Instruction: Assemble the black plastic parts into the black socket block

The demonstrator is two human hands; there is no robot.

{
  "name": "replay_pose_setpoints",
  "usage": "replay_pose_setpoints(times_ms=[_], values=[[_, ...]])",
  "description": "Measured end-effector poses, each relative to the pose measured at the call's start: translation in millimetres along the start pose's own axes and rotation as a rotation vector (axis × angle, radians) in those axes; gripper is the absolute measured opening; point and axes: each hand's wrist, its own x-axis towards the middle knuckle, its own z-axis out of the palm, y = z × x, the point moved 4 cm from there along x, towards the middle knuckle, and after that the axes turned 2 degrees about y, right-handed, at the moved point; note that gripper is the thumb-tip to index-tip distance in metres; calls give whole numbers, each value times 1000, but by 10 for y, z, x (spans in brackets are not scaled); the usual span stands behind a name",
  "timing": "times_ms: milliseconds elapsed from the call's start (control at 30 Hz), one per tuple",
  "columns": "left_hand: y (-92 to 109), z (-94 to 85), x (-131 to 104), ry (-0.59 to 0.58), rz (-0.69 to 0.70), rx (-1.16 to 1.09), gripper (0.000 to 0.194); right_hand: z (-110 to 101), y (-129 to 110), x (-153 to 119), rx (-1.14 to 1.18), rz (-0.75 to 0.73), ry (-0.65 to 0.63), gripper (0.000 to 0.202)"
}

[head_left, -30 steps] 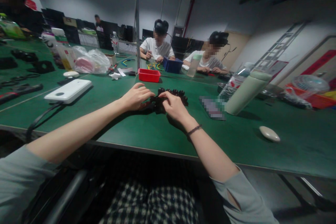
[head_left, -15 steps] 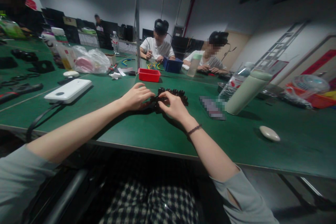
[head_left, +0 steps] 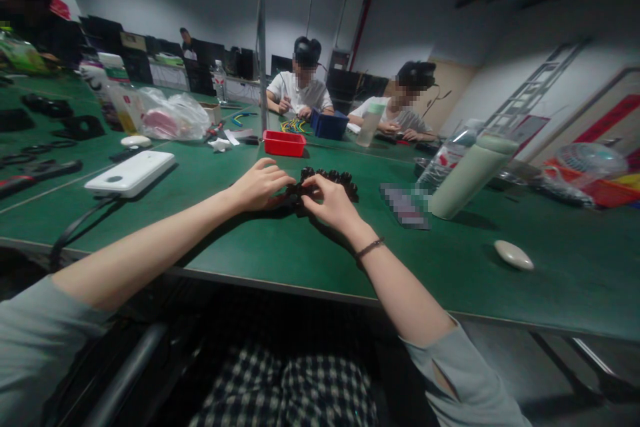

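A dark, knobbly object (head_left: 344,180) with several rounded black lobes lies on the green table (head_left: 280,250); its kind is too dark to tell. My left hand (head_left: 260,187) is at its left end, fingers curled and closed on the near part. From the right, my right hand (head_left: 327,200) pinches the same end between thumb and fingers. Both hands nearly meet there, and the fingers hide much of what they grip. Beyond them stands a small red tray (head_left: 284,144).
Left of my arm lies a white power bank (head_left: 131,173) with a black cable. A phone (head_left: 404,205), a green flask (head_left: 473,177) and a pale oval object (head_left: 513,255) are on the right. Two people sit across the table, near a blue box (head_left: 329,124).
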Motion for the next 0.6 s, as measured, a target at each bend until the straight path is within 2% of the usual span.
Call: replay_pose_setpoints(times_ms=[600], values=[[0, -9, -3, 35, 0, 4, 28, 8, 63, 0, 39, -13, 68, 30]])
